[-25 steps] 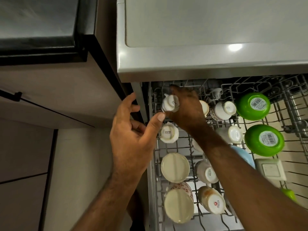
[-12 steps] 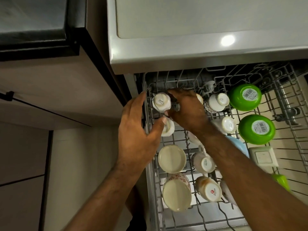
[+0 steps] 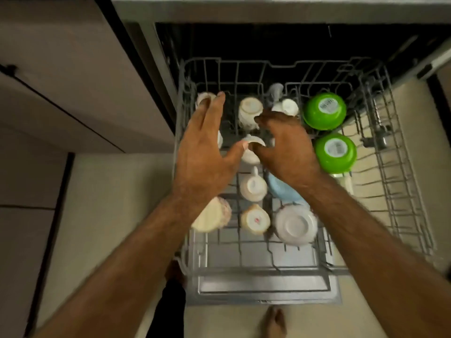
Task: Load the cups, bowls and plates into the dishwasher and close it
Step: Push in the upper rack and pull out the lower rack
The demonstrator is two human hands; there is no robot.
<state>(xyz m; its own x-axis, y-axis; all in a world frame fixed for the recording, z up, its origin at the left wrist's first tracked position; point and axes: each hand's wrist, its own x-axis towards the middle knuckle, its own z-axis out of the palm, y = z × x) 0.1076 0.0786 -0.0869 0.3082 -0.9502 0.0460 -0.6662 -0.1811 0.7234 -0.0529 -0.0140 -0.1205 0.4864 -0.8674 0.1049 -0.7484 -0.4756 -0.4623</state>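
The dishwasher's upper wire rack [image 3: 402, 167] is pulled out and holds several upturned white cups, such as one at the back [image 3: 251, 111] and one mid-rack [image 3: 253, 186]. Two green bowls [image 3: 325, 111] sit upside down at the right, with a pale blue bowl [image 3: 280, 191] and a white bowl [image 3: 296, 225] nearer me. My left hand [image 3: 205, 152] hovers flat over the left column, fingers straight. My right hand [image 3: 285, 147] hangs over the centre with loosely bent fingers. A small white cup [image 3: 251, 152] lies between the two thumbs; the frame is blurred.
The dark dishwasher cavity [image 3: 268, 45] opens behind the rack. Beige cabinet fronts [image 3: 61, 69] stand at the left. The rack's right section [image 3: 390, 215] and front strip [image 3: 263, 284] are bare wire. My bare foot [image 3: 274, 323] stands on the floor below the rack.
My view has tilted down, so the countertop is gone from sight. My right hand has left the back-left cup and moved to the centre. My left hand has shifted from the rack's edge to above the cups.
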